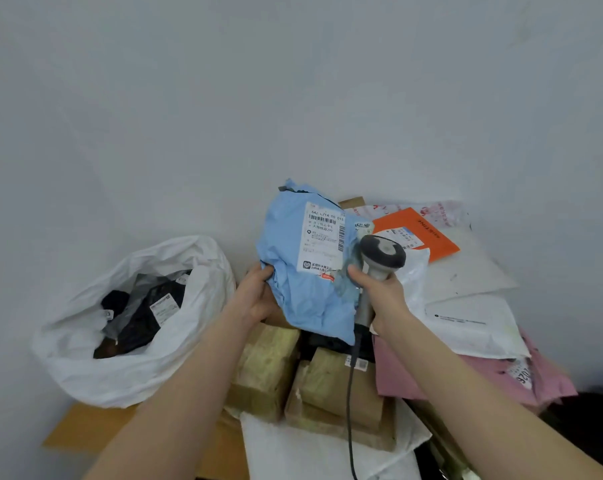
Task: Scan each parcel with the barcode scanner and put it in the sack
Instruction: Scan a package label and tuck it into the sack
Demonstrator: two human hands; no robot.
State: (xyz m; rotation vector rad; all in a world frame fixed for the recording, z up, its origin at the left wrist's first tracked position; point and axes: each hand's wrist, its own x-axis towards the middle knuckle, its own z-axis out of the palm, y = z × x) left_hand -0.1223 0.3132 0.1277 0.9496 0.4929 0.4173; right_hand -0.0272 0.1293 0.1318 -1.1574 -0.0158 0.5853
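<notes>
Head view: you hold one blue parcel point(303, 271) in your left hand point(255, 296), the fingers curled round its lower left edge. You hold one barcode scanner point(383, 252) in your right hand point(379, 292), the fingers closed round its grey handle. The scanner head is just beside the right edge of the parcel, near its one white label point(324, 237), which faces you. The parcel is raised above the pile, between your two hands. One white sack point(175, 358) stands open at your left, apart from the parcel, with dark parcels inside; their number cannot be told. Below your hands lie two brown taped boxes point(269, 365), one orange envelope point(421, 230), one pink mailer point(414, 372) and several white mailers point(466, 323)
</notes>
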